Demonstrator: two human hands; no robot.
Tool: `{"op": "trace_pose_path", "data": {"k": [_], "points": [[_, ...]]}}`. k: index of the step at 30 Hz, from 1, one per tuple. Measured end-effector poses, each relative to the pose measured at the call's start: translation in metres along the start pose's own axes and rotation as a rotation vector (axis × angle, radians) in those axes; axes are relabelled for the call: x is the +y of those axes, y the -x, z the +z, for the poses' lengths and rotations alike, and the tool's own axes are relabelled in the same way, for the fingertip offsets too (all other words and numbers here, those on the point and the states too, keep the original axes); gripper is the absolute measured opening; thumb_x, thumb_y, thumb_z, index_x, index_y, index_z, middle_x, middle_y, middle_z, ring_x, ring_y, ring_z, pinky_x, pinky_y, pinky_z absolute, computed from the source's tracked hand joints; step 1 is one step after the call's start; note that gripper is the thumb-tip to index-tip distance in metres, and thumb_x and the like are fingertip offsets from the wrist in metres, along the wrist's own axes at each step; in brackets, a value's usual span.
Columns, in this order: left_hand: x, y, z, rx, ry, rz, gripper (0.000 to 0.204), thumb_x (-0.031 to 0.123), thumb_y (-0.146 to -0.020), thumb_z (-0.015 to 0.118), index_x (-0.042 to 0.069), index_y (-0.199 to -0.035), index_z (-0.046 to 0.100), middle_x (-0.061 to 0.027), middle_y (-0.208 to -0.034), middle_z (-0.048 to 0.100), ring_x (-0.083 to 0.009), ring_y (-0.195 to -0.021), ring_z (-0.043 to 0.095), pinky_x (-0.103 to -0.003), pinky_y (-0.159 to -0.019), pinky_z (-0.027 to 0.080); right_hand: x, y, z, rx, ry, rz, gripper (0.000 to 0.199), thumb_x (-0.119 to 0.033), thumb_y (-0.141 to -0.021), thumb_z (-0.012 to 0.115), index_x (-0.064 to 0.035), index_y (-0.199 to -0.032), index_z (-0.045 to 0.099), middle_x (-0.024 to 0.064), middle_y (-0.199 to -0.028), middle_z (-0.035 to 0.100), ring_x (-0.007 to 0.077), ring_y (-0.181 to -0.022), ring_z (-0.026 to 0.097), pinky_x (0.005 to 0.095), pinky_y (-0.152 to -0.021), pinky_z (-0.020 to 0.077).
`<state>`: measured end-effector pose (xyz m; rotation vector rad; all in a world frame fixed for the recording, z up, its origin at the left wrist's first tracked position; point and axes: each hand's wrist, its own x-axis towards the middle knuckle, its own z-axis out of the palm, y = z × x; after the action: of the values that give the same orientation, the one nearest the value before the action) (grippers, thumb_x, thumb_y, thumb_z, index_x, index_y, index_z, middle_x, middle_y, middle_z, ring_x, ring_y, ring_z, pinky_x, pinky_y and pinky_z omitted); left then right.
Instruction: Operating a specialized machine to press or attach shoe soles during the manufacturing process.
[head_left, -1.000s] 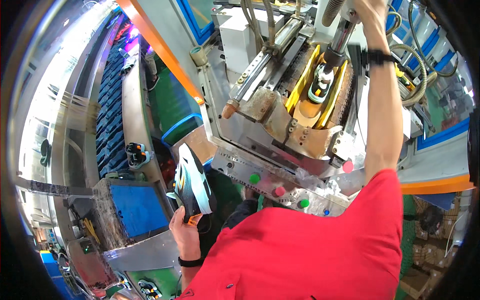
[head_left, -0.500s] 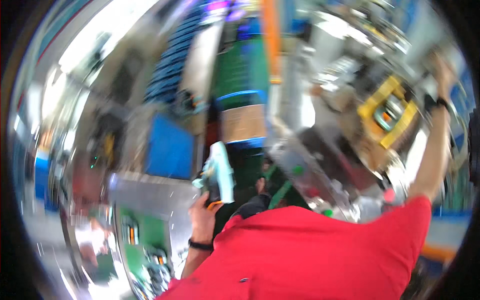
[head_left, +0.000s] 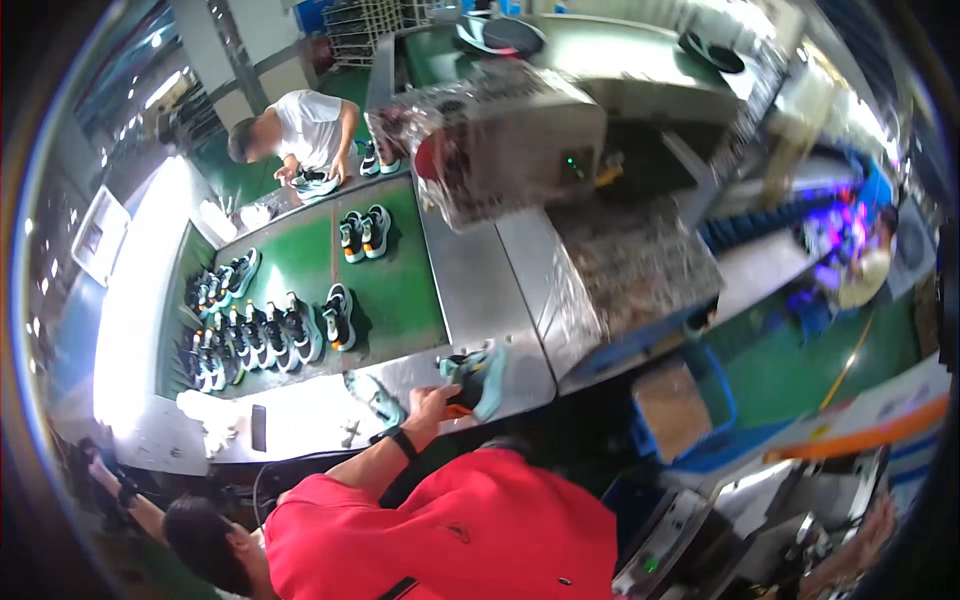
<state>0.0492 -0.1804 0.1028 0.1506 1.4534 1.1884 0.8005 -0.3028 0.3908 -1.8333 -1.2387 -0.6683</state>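
My left hand (head_left: 428, 406), a dark band at its wrist, is closed round a black sneaker with a pale mint sole (head_left: 487, 382), above the metal edge of the conveyor table. Just left of that hand, a light mint shoe or sole (head_left: 375, 400) lies on the metal ledge. Far off at the lower right is my right hand (head_left: 875, 530), its fingers stretched out and nothing seen in them, near the machine with metal parts (head_left: 665, 530).
Several sneakers (head_left: 265, 335) stand in rows on the green belt (head_left: 300, 240). A person in white (head_left: 310, 130) handles a shoe across it. A plastic-wrapped machine (head_left: 510, 130) stands ahead. A dark-haired person (head_left: 205, 545) is close at my left. Right of centre is a blue crate (head_left: 730, 400).
My view has swung left, bringing the green belt and its sneakers to the middle. The sneaker stays in my left hand, now over the metal ledge. My right hand appears lower.
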Motion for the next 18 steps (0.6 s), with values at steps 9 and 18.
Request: {"op": "trace_pose_path", "data": {"k": [9,18], "points": [[0.052,-0.201,-0.154,0.563,-0.595,0.346,0.04,0.03,-0.072,0.071,-0.007,-0.085,0.063,-0.0238,-0.075,0.066,-0.0291,-0.066,0.065,-0.039,-0.067,0.052,-0.554,-0.165,0.308,-0.574,-0.494,-0.607,0.036,-0.003,-0.086,0.062,-0.0029,-0.122,0.059,0.0089,-0.114,0.065,0.0173,-0.102,0.06,0.03,-0.088,0.0471],[0.071,-0.283,-0.143,0.778,-0.785,0.403,0.029,0.021,-0.079,0.063,0.003,-0.094,0.046,-0.024,-0.088,0.061,-0.0448,-0.084,0.062,-0.052,-0.073,0.049,-0.797,-0.19,0.494,-1.168,-0.31,-0.834,0.067,-0.041,-0.086,0.067,0.0036,-0.133,0.048,0.008,-0.109,0.062,0.0135,-0.094,0.058,0.028,-0.083,0.0473]]}}
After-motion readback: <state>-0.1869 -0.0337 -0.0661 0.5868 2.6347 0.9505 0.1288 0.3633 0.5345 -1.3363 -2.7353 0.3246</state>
